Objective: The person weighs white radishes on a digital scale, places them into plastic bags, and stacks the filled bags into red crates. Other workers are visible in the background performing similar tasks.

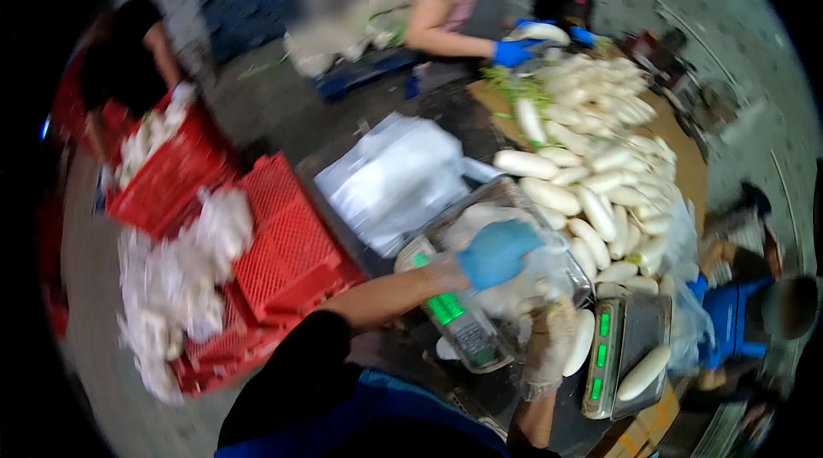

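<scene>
A clear plastic bag (501, 294) with white contents lies on the metal pan of a digital scale (443, 307). My left hand (501, 254), in a blue glove, is over the bag and grips its film near the fingertips; motion blur softens the detail. My right hand (550, 342) wears a pale, translucent glove and pinches the bag's gathered plastic at the near right side. Its fingertips are partly lost against the film. Just right of that hand lies a loose white radish (580, 342). The scale's green displays face me.
A large heap of white radishes (598, 194) covers the table beyond the scale. A second scale (633, 355) bears one radish. White plastic sheets (398, 175) lie left of the pan. Red crates (283, 246) and filled bags (186, 278) stand at left. Several co-workers surround the table.
</scene>
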`<state>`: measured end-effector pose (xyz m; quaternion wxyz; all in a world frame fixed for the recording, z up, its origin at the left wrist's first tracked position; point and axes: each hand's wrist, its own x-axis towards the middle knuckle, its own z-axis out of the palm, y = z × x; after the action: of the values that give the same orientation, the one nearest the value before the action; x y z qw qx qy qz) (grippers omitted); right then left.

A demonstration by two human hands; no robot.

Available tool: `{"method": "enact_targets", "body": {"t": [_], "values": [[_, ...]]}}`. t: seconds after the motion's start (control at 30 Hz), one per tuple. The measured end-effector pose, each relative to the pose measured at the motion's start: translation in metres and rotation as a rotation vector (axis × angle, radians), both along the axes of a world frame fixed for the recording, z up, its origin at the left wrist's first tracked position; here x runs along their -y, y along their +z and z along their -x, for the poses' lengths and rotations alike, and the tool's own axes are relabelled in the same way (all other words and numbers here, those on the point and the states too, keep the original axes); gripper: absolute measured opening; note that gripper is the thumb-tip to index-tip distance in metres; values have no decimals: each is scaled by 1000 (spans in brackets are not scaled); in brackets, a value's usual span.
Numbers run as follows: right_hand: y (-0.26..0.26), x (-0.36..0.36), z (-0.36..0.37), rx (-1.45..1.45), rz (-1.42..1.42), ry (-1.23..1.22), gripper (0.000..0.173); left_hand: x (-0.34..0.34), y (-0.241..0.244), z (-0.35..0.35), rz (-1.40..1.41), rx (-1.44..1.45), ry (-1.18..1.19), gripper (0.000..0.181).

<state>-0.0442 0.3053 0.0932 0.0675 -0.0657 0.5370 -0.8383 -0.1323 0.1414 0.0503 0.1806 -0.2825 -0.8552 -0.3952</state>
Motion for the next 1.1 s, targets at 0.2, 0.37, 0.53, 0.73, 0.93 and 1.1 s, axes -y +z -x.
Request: {"method": "enact_targets", "body": {"t": [0.2,0.37,0.53,0.73,0.93,1.1], "values": [[50,35,-26,-251,-213,-164,62,29,36,-56,-365,-20,226,30],[51,66,-50,-328,-269,-89,47,141,31,-143,-863,343,429,29],[-4,146,-73,-94,-247,251,39,236,-22,-242,-1044,425,846,28],[-22,226,-123,68,-337,510,32,383,-134,-319,-368,519,1454,31],[-34,232,-136,164,-439,503,28,417,-231,-403,-304,738,1450,39],[-34,212,-139,210,-536,419,27,420,-239,-416,182,847,1308,37]]}}
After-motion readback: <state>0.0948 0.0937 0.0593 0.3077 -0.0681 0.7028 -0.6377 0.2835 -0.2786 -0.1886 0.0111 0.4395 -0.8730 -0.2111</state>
